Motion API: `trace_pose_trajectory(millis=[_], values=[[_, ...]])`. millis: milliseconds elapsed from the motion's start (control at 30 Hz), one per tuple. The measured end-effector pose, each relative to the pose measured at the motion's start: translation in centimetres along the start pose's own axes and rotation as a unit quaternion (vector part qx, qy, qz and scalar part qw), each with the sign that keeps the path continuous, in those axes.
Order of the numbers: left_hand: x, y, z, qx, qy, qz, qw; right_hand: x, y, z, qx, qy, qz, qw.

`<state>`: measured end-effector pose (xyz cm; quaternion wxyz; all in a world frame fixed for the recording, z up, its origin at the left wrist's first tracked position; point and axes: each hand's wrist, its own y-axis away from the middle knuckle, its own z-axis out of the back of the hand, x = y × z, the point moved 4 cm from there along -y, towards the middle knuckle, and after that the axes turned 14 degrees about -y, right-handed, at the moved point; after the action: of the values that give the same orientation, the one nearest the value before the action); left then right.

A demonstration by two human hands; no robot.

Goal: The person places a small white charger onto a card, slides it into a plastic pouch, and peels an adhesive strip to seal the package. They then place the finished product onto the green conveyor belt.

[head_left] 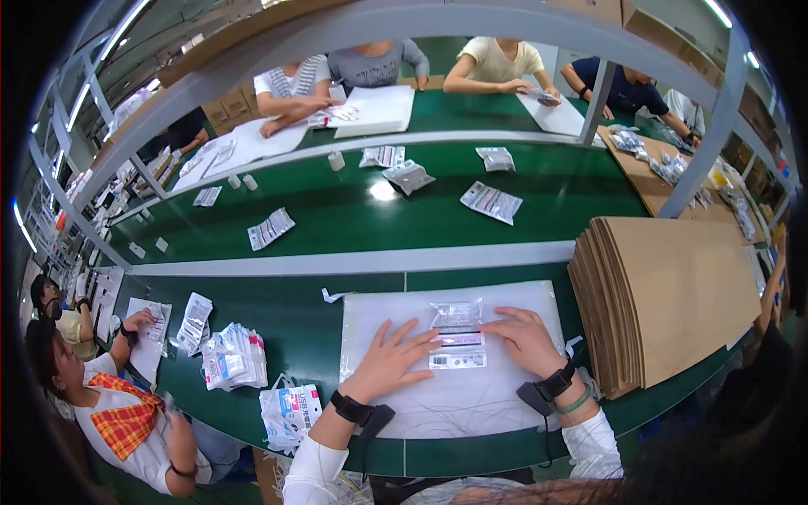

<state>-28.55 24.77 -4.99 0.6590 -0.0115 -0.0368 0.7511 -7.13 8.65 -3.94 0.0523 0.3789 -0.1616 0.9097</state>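
On the green bench (303,328) I see a white mat (471,396) at six o'clock, a clear flat packet (457,337) with a striped label at its centre. My left hand (391,362) and right hand (526,339) press it, fingers spread flat, gripping nothing.

Clear flat packet (457,337) on white mat (471,396)

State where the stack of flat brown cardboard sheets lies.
In the head view, the stack of cardboard sheets lies on the green table's right side, beside the white mat, near the right hand.
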Motion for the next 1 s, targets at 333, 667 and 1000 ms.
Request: trace_pose_trajectory(millis=[333,667,1000], values=[[-1.4,1.9,-0.3,-0.027,0.01,-0.022,0.999,1.8,-0.9,-1.2,-0.006,0.021,0.078,0.997],[-0.8,2.3,-0.6,-0.049,-0.037,-0.044,0.997,5.7,-0.6,-8.9,0.033,0.04,0.07,0.996],[-0.2,3.0,-0.4,-0.065,-0.048,-0.03,0.996,6.9,-0.4,-9.6,0.009,0.079,0.072,0.994]])
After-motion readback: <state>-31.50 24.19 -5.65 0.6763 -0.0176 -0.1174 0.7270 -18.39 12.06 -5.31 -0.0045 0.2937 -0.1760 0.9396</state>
